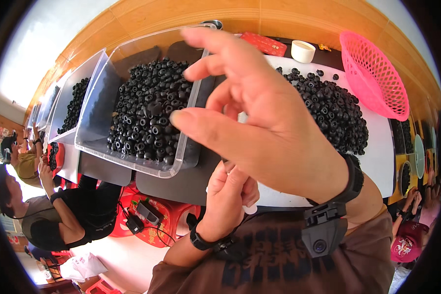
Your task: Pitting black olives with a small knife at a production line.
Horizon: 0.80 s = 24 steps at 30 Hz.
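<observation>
My right hand (pixel 259 112) is raised over the table with its thumb and fingers spread, and nothing shows between them. Its fingertips hover in front of the right wall of a clear plastic bin (pixel 167 172). Many small black pieces (pixel 149 110), rounded with holes in them, lie in that bin. Lower down, near my chest, my left hand (pixel 228 198) is closed around a thin object. Only a small dark tip above the fingers and a pale rounded end below them show. A heap of similar black pieces (pixel 330 112) sits on a white surface (pixel 377 166) behind my right wrist.
A pink mesh basket (pixel 377 73) leans at the far right. A white cup (pixel 303 51) and a red packet (pixel 263 44) stand at the back. Left of the bin is another clear bin (pixel 76 105). A red stool (pixel 149 230) carries cables; a seated person (pixel 59 210) works nearby.
</observation>
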Tool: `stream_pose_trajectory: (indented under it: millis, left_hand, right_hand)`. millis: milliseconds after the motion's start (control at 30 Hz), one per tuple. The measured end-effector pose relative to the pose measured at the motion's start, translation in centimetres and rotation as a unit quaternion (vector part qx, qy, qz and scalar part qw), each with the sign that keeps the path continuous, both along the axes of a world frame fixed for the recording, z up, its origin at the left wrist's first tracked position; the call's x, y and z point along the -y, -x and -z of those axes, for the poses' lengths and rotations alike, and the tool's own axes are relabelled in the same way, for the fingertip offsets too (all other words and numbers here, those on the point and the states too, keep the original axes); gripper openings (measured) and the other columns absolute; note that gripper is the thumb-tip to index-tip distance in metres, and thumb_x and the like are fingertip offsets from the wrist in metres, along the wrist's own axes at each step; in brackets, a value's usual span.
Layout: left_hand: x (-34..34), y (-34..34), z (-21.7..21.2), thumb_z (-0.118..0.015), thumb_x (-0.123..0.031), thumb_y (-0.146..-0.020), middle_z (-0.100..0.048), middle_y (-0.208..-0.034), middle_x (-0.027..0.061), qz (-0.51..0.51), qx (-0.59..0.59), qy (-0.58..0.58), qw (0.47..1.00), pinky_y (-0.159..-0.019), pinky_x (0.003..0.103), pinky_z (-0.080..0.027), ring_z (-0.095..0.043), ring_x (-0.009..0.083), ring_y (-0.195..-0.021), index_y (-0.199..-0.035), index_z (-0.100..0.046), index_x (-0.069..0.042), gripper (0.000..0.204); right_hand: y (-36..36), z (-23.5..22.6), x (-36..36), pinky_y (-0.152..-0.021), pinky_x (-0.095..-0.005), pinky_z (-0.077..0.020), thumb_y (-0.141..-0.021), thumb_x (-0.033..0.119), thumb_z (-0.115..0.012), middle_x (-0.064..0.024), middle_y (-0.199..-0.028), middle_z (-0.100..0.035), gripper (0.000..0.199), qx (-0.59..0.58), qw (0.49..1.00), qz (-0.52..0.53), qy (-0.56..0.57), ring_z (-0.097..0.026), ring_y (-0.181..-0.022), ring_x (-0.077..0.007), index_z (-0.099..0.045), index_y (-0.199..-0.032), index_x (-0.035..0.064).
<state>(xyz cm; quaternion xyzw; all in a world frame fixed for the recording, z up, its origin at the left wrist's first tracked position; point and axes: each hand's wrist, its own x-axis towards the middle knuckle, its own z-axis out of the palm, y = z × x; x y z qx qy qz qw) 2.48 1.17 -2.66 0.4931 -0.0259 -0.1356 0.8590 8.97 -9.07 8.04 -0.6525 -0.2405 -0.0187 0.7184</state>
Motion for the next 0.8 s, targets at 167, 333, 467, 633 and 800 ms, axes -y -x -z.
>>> stream_pose_trajectory:
  millis: [167, 333, 467, 633, 800]
  left_hand:
    - [-1.5, -0.4, -0.5, -0.044, -0.019, -0.093, -0.036, -0.055, -0.0005, -0.038, -0.075, 0.057, 0.995, -0.039, 0.023, -0.025, -0.030, 0.0078, -0.041, -0.084, -0.046, -0.005, 0.017]
    - [-1.5, -1.0, 0.3, -0.045, -0.017, -0.093, -0.036, -0.055, 0.0003, -0.030, -0.113, 0.063, 0.991, -0.039, 0.023, -0.026, -0.030, 0.0081, -0.042, -0.086, -0.047, -0.005, 0.014]
    - [-0.3, -1.8, 1.0, -0.046, -0.018, -0.092, -0.036, -0.057, -0.0003, -0.018, -0.147, 0.036, 0.988, -0.040, 0.023, -0.027, -0.030, 0.0073, -0.043, -0.085, -0.048, -0.006, 0.014]
    - [0.7, -1.9, 1.3, -0.049, -0.021, -0.091, -0.037, -0.060, -0.0024, -0.007, -0.117, -0.025, 0.993, -0.040, 0.021, -0.027, -0.031, 0.0057, -0.045, -0.087, -0.049, -0.009, 0.013]
    - [1.6, -1.6, 1.2, -0.049, -0.018, -0.090, -0.036, -0.058, -0.0023, -0.035, -0.109, -0.065, 0.991, -0.041, 0.022, -0.026, -0.030, 0.0062, -0.044, -0.083, -0.047, -0.008, 0.013]
  right_hand:
    - [2.0, 3.0, 5.0, -0.068, -0.0191, -0.0405, -0.079, -0.002, -0.055, -0.0090, -0.115, -0.048, 0.057, -0.088, 0.995, 0.047, -0.013, -0.047, -0.077, -0.0062, -0.033, -0.132, 0.0008]
    - [7.7, 6.7, 12.5, -0.070, -0.0183, -0.0402, -0.083, 0.004, -0.058, -0.0031, -0.098, -0.055, 0.029, -0.192, 0.961, 0.183, 0.079, -0.048, -0.077, -0.0050, -0.052, -0.111, 0.0000]
    - [12.9, 9.9, 15.6, -0.069, -0.0173, -0.0390, -0.082, 0.004, -0.059, 0.0008, -0.087, -0.056, 0.023, -0.279, 0.910, 0.304, 0.025, -0.047, -0.074, -0.0040, -0.055, -0.104, 0.0002]
    - [15.1, 13.1, 16.8, -0.059, -0.0192, -0.0387, -0.080, 0.001, -0.059, -0.0024, -0.080, -0.056, 0.014, -0.158, 0.914, 0.338, 0.157, -0.049, -0.066, -0.0070, -0.059, -0.094, 0.0006]
    - [14.4, 14.3, 16.3, -0.048, -0.0237, -0.0374, -0.075, -0.001, -0.062, -0.0074, -0.073, -0.057, 0.010, 0.045, 0.898, 0.334, 0.282, -0.050, -0.056, -0.0157, -0.060, -0.084, 0.0004]
